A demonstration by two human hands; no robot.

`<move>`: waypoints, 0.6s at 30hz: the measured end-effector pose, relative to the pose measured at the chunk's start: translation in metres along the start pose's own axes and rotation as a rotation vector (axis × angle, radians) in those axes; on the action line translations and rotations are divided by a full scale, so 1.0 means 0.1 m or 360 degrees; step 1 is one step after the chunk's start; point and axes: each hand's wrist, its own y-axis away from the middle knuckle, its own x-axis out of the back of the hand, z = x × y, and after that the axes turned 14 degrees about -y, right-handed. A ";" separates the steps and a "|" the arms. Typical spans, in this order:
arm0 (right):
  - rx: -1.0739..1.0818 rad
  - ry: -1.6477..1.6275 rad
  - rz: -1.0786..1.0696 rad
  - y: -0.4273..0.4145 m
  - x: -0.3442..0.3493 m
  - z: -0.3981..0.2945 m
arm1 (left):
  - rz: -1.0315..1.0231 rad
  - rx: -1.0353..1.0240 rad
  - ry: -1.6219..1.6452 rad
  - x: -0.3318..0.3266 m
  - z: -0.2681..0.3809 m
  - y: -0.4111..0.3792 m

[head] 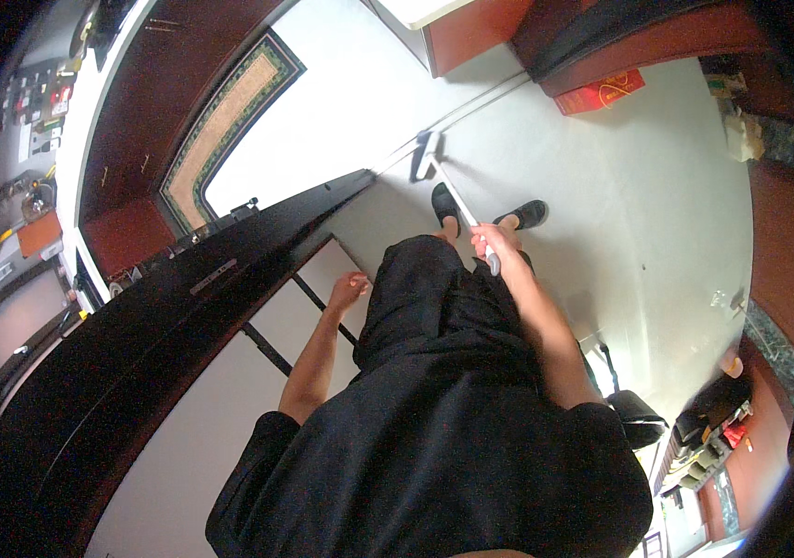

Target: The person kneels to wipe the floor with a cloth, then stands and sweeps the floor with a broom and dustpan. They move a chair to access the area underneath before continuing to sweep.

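Note:
My right hand [493, 240] is closed around the upper part of a white handle [463, 199], just below its grey end. The handle slants away to the broom head [426, 155], which is white with a darker grey-blue side. It rests on the pale floor [620, 188], near thin parallel lines in the floor and just beyond the tip of my left black slipper [444, 202]. My left hand [350, 289] hangs beside my left thigh, its fingers curled, with nothing seen in it. Behind it lies a white panel with black strips [310, 293].
A dark wooden door or frame [181, 300] runs along my left. Beyond it lies a green-bordered rug [229, 125] beside dark red cabinets [139, 118]. A red paper bag [600, 92] stands ahead to the right. A small dark speck [644, 267] is on the floor.

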 end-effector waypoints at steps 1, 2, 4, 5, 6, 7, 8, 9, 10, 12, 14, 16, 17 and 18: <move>0.0113 -0.0040 -0.0042 0.02 -0.02 0.04 | -0.0017 -0.0052 -0.0108 -0.04 -0.05 -0.03; 0.0226 -0.0080 -0.0086 0.06 -0.06 0.14 | -0.0033 -0.0104 -0.0217 -0.10 -0.08 -0.07; 0.0535 0.0002 -0.0094 0.28 -0.23 0.25 | -0.0028 -0.0249 -0.0393 -0.14 0.05 -0.14; 0.0549 0.0100 0.0046 0.14 -0.20 0.31 | 0.0013 -0.0322 -0.0451 -0.16 0.16 -0.15; 0.0614 0.0157 0.0049 0.17 -0.24 0.31 | 0.0059 -0.0392 -0.0505 -0.18 0.22 -0.16; 0.0679 0.0214 0.0054 0.21 -0.26 0.29 | 0.0068 -0.0373 -0.0458 -0.21 0.28 -0.16; 0.0546 0.0302 0.0166 0.24 -0.26 0.22 | 0.0075 -0.0356 -0.0413 -0.25 0.34 -0.16; 0.0511 0.0340 0.0154 0.30 -0.26 0.15 | 0.0084 -0.0335 -0.0369 -0.29 0.36 -0.19; 0.0476 0.0379 0.0144 0.36 -0.24 0.07 | 0.0078 -0.0321 -0.0363 -0.33 0.37 -0.20; 0.0437 0.0440 0.0089 0.41 -0.19 -0.10 | 0.0068 -0.0295 -0.0348 -0.38 0.37 -0.21; 0.0419 0.0469 -0.0025 0.28 -0.03 -0.30 | 0.0050 -0.0318 -0.0353 -0.37 0.44 -0.16; 0.0355 0.0298 -0.0036 0.07 0.20 -0.47 | 0.0012 -0.0277 -0.0414 -0.33 0.81 0.07; 0.0329 0.0157 -0.0024 0.00 0.32 -0.55 | 0.0005 -0.0264 -0.0389 -0.38 0.83 0.04; 0.0295 0.0022 -0.0033 -0.07 0.42 -0.64 | 0.0019 -0.0239 -0.0362 -0.36 0.80 0.08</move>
